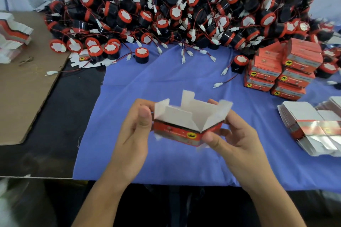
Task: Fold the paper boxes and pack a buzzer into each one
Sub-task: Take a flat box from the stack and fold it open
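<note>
I hold a red paper box [177,132] above the blue cloth [166,83], its white flaps standing open at the top. My left hand [134,131] grips its left end, thumb on the near side. My right hand [234,140] pinches the right corner, thumb against the red face. The box looks hollow; its inside is partly hidden by the flaps. A big heap of black and red buzzers [184,5] with red wires and white plugs fills the back of the table. One loose buzzer [141,55] stands apart on the cloth.
Closed red boxes [287,72] are stacked at the right. Flat unfolded boxes [313,127] lie at the right edge, and another flat stack [13,37] sits far left on a brown cardboard sheet [27,97]. Loose plugs trail onto the cloth.
</note>
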A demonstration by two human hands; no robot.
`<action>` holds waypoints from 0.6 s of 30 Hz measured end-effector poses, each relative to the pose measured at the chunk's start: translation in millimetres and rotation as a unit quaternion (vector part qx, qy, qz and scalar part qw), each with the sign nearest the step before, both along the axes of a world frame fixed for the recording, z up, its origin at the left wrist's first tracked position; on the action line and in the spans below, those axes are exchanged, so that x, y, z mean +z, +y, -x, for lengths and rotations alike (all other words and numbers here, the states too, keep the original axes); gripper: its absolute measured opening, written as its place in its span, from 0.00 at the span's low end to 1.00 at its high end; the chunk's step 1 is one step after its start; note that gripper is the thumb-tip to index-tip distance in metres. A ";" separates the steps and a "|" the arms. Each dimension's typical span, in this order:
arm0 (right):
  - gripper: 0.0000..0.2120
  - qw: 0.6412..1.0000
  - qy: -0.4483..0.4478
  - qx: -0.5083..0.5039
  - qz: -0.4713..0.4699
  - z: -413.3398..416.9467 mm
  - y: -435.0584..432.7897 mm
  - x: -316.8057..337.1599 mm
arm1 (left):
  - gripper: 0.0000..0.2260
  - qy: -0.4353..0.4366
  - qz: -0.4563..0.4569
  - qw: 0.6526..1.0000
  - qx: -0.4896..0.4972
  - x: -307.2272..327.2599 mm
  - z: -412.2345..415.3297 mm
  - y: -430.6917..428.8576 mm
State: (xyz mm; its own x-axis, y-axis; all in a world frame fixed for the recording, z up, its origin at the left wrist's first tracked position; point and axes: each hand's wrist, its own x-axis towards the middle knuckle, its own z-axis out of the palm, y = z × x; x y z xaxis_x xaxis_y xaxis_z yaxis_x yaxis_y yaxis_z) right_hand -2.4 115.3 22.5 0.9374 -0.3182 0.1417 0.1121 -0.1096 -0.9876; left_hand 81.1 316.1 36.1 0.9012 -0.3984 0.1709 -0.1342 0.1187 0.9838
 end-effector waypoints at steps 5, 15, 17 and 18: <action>0.23 0.994 -0.022 0.073 -0.082 8.6 15.3 -1.1 | 0.21 0.099 0.040 0.994 -0.024 -8.8 12.2 -9.7; 0.28 0.942 0.059 0.042 -0.328 5.3 40.6 20.3 | 0.18 0.024 -0.021 0.999 -0.021 -6.4 21.0 -17.0; 0.28 0.930 0.068 0.031 -0.360 4.7 38.1 19.4 | 0.15 0.003 -0.033 0.999 -0.043 -8.2 24.0 -17.9; 0.29 0.929 0.082 0.021 -0.361 4.6 36.3 19.8 | 0.15 -0.001 -0.038 0.998 -0.055 -9.5 25.2 -17.9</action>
State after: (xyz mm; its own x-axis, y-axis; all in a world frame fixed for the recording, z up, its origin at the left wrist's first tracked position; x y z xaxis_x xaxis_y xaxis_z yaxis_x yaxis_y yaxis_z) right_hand -7.0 151.6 42.3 0.9410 -0.2374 -0.2412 -0.0580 0.5890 -0.8060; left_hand 55.8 298.3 26.6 0.8515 -0.5058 0.1384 -0.1262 0.0585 0.9903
